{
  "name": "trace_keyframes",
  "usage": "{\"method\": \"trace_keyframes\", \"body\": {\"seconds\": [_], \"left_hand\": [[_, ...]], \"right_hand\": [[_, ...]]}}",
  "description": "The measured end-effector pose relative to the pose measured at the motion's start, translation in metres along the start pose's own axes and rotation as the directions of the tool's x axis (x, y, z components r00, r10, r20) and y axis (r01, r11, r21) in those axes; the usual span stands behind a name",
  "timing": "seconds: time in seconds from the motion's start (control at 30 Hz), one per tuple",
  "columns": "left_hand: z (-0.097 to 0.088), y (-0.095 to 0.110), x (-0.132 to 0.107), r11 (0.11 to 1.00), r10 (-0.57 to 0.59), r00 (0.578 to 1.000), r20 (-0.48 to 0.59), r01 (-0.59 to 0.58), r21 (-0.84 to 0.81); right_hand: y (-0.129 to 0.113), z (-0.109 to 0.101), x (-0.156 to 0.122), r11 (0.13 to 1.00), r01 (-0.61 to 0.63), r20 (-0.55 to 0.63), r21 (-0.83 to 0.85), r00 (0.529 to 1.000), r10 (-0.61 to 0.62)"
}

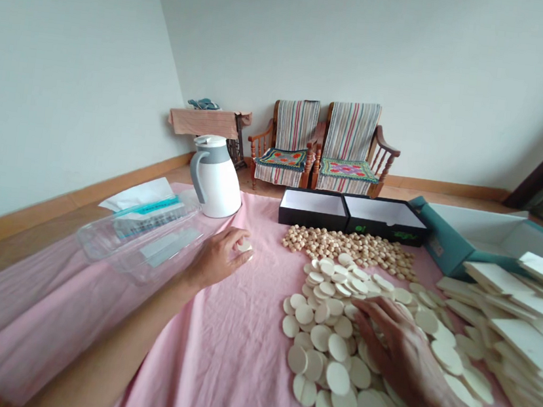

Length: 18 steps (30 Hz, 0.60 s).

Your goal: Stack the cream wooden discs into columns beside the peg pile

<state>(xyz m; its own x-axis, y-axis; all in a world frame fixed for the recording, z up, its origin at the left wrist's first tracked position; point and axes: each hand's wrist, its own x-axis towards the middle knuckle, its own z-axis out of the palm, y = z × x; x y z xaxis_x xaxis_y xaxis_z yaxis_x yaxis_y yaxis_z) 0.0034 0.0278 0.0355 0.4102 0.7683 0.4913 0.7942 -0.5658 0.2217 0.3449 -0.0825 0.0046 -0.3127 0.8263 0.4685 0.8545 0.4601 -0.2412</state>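
Note:
My left hand (219, 255) is over the pink cloth left of centre, its thumb and fingers closed around a small round pale wooden disc (244, 246). On the right, my right hand (398, 341) reaches across a spread heap of pale wooden discs (338, 378). Its fingers are stretched out and the fingertips touch discs near the top of the heap. Nothing shows clearly gripped in it. Several discs are hidden beneath the palm and wrist. Small round wooden beads (350, 245) lie in a band just behind the discs.
Two black boxes (313, 219) with white insides stand behind the beads, beside a teal box (438, 240). Rectangular wooden pieces (522, 340) are stacked at right. A white-and-grey jug (221, 187) and a clear plastic case (99, 235) occupy the left of the pink cloth (227, 356).

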Motion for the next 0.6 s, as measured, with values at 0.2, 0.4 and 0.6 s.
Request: {"method": "trace_keyframes", "body": {"seconds": [0.2,0.4,0.6], "left_hand": [[0.009,0.042,-0.026,0.99,0.144,0.956,0.256,-0.139,-0.04],[0.013,0.033,-0.051,0.993,0.069,0.956,0.284,-0.039,-0.11],[0.023,0.016,-0.058,0.986,-0.074,0.984,0.163,0.096,-0.138]], "right_hand": [[0.003,-0.004,-0.001,0.999,-0.012,-0.03,0.04,0.999,0.013],[0.006,0.0,0.0,1.0,-0.028,-0.123,0.005,0.992,0.028],[-0.002,-0.002,0.019,0.999,-0.035,-0.069,-0.012,0.997,0.034]]}}
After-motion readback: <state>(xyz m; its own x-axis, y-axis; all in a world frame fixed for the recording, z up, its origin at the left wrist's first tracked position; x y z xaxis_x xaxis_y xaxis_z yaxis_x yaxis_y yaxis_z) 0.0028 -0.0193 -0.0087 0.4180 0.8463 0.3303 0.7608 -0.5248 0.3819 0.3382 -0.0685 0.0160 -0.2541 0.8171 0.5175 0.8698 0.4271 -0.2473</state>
